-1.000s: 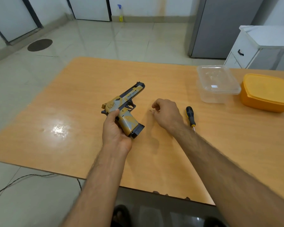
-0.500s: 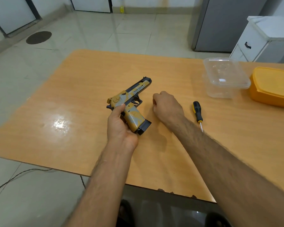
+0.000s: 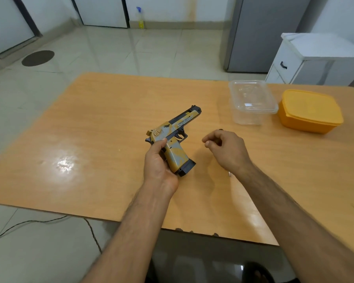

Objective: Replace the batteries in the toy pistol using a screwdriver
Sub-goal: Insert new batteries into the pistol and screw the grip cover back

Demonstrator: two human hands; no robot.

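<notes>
Left hand (image 3: 158,166): gripping pistol (image 3: 173,137) by its grip, mid-table (image 3: 102,123).
Right hand (image 3: 226,149): hovering beside pistol, fingers loosely curled, holding nothing.
Far right corner: clear tub (image 3: 251,102), yellow box (image 3: 310,110) sitting.

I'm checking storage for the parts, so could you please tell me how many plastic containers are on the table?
2: a clear container at the table's far right, and an orange lidded container beside it, nearer the right edge.

screwdriver (image 3: 230,173): almost wholly hidden under the right hand (image 3: 226,149); only the metal tip shows beside the wrist
toy pistol (image 3: 173,137): back of grip covered by the left hand (image 3: 158,165)
tabletop (image 3: 110,139): right side cut by the frame edge
</notes>
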